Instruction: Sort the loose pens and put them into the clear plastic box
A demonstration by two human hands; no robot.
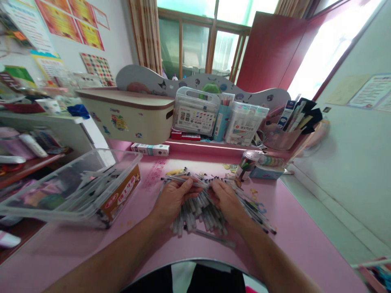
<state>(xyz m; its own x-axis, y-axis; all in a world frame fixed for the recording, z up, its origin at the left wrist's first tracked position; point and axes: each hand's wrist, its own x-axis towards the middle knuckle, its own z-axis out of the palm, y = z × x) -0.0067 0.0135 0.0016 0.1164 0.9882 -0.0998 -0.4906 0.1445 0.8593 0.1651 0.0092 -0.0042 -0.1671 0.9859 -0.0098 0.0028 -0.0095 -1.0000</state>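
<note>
A heap of clear-barrelled pens with dark ends lies on the pink desk. Above it, my left hand is closed on a slim clear pen, the thumb on top of its barrel. The pen points toward my right hand, whose fingers pinch at its right end. What exactly sits between those right fingertips is too small to make out. One loose pen lies crosswise in front of the heap, and a few dark-ended pens stick out past my right wrist.
On the left stands a clear plastic bin holding pens and packets. Behind the heap, a shelf carries a beige box, a marker case and a pink pen holder. A clear jar stands at the back right.
</note>
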